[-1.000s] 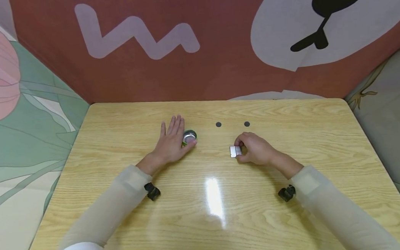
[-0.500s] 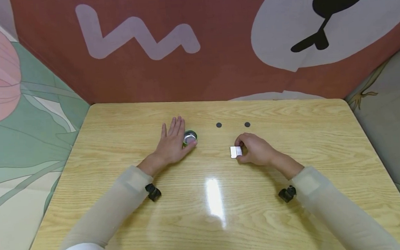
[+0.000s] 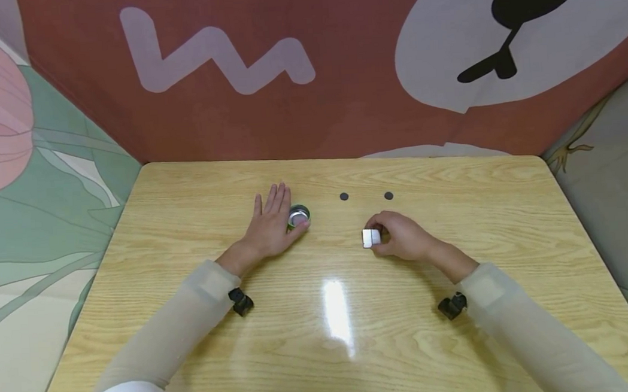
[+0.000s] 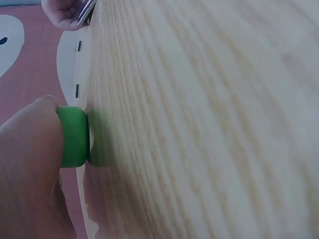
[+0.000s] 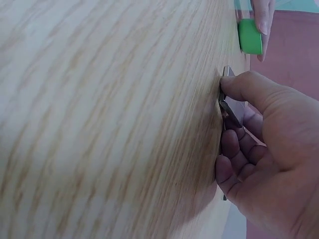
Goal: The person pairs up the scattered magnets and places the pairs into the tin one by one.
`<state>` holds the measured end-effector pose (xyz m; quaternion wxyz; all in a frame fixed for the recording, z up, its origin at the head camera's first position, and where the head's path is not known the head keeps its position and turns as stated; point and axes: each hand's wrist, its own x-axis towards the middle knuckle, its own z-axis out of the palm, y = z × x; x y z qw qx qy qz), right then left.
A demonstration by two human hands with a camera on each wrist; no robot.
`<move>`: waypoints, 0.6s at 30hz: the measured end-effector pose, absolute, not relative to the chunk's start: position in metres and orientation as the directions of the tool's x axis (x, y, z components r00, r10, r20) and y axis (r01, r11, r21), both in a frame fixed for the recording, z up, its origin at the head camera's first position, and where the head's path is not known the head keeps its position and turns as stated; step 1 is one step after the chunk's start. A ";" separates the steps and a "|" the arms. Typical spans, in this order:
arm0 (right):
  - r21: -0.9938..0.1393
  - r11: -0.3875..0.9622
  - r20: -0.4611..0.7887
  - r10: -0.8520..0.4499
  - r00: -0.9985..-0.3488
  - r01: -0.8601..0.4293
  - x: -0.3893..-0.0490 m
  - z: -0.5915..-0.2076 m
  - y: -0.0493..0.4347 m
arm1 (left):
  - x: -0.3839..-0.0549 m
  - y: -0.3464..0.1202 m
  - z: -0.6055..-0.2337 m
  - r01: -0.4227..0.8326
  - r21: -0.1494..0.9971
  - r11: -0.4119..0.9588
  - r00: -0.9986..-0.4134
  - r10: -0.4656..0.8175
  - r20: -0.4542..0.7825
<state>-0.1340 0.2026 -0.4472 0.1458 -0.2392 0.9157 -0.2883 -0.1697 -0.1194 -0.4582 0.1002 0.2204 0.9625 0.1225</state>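
Silvery folded piece pinched in the right hand, green round container kept company by a flat left hand

The silvery folded piece [image 3: 370, 238] is held at the fingertips of the right hand [image 3: 403, 235], to the right of the green round container [image 3: 298, 214], well apart from it and slightly nearer the person. It is clamped between thumb and curled fingers, its left part left exposed beyond the grip. In the right wrist view the thumb is seen pressed on one plate, with fingers tucked behind the other. Whether the table is touched by the piece cannot be told.

The left hand [image 3: 266, 230] is spread to the left of the container, fingers straight and pointed away from the person; the container's near side is partly covered by the thumb. Nothing is gripped there.

Piece: made up of two flat, thin, rectangular plates, set at an angle to each other; a dark line is seen between them from above. Surface smooth, metallic-looking.

Container: low and short-walled, smooth matte green outside, silvery and shiny inside.

Two small, flat, dark discs, the left disc [image 3: 344, 196] and the right disc [image 3: 389, 195], are set to the right of the container and slightly farther from the person, apart from each other.

Table [image 3: 280, 342]: pale yellow, wood-grained, glossy; a bright reflection is thrown on it, nearer the person than the container.
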 end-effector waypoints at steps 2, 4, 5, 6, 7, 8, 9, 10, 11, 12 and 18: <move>-0.600 0.715 -0.118 -0.524 -0.844 -0.359 -0.134 -0.449 0.204 | -0.170 -0.120 -0.459 0.398 0.280 0.873 -0.882 0.448 -0.143; -0.610 0.708 -0.112 -0.521 -0.846 -0.355 -0.133 -0.449 0.204 | -0.170 -0.120 -0.459 0.398 0.279 0.874 -0.882 0.448 -0.144; -0.616 0.705 -0.111 -0.519 -0.847 -0.351 -0.133 -0.449 0.205 | -0.171 -0.120 -0.460 0.397 0.279 0.874 -0.882 0.447 -0.148; -0.625 0.700 -0.112 -0.517 -0.848 -0.344 -0.132 -0.449 0.205 | -0.171 -0.120 -0.460 0.397 0.279 0.874 -0.882 0.448 -0.148; -0.635 0.696 -0.115 -0.515 -0.849 -0.336 -0.132 -0.449 0.205 | -0.171 -0.120 -0.460 0.397 0.279 0.874 -0.882 0.448 -0.148; -0.645 0.690 -0.118 -0.514 -0.850 -0.327 -0.131 -0.449 0.205 | -0.171 -0.120 -0.461 0.398 0.278 0.874 -0.882 0.448 -0.147; -0.657 0.686 -0.124 -0.508 -0.852 -0.313 -0.131 -0.449 0.205 | -0.171 -0.120 -0.461 0.398 0.277 0.874 -0.882 0.448 -0.147; -0.666 0.682 -0.129 -0.505 -0.853 -0.303 -0.130 -0.449 0.205 | -0.171 -0.120 -0.461 0.398 0.277 0.875 -0.882 0.448 -0.148; -0.674 0.678 -0.132 -0.501 -0.855 -0.293 -0.130 -0.449 0.205 | -0.171 -0.120 -0.461 0.399 0.276 0.875 -0.882 0.448 -0.147; -0.680 0.674 -0.131 -0.500 -0.856 -0.289 -0.129 -0.449 0.205 | -0.171 -0.120 -0.462 0.399 0.275 0.875 -0.882 0.448 -0.146; -0.680 0.662 -0.071 -0.488 -0.870 -0.316 -0.126 -0.451 0.205 | -0.171 -0.120 -0.462 0.399 0.271 0.876 -0.882 0.447 -0.147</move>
